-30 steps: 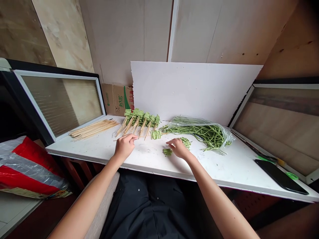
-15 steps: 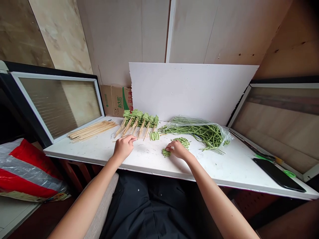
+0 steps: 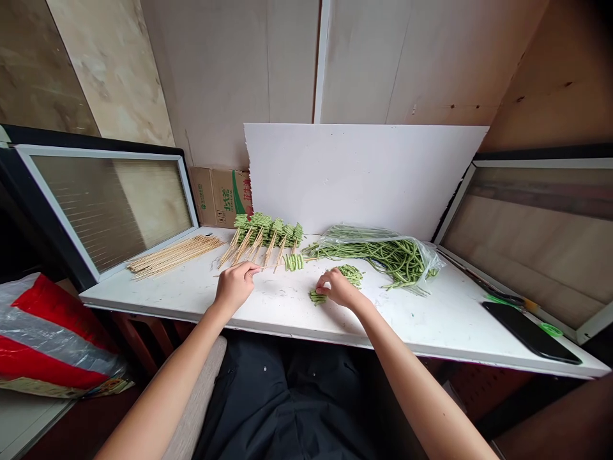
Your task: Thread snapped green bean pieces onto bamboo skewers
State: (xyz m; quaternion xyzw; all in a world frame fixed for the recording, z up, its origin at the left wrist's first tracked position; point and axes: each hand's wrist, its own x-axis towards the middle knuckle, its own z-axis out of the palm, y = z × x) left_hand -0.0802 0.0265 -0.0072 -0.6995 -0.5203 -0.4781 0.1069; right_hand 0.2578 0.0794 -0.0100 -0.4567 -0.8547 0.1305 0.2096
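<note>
My left hand (image 3: 234, 283) pinches a thin bamboo skewer (image 3: 275, 262) that lies along the white tabletop (image 3: 268, 303). Several short green bean pieces (image 3: 294, 261) are threaded near its far end. My right hand (image 3: 339, 288) rests on a small pile of cut bean pieces (image 3: 353, 274), its fingers curled over a few pieces at the pile's left edge (image 3: 315, 296). Behind the hands lies a row of finished bean skewers (image 3: 268, 231).
A bundle of bare skewers (image 3: 173, 252) lies at the left. A clear bag of long green beans (image 3: 383, 252) sits at the right. A black phone (image 3: 531, 332) and green-handled scissors (image 3: 514, 299) lie far right. Glass-topped cabinets flank the table, with a white board (image 3: 364, 176) leaning behind.
My right hand's fingers have drawn together over the cut bean pieces. My left hand has kept its hold on the skewer. The view has drifted slightly.
</note>
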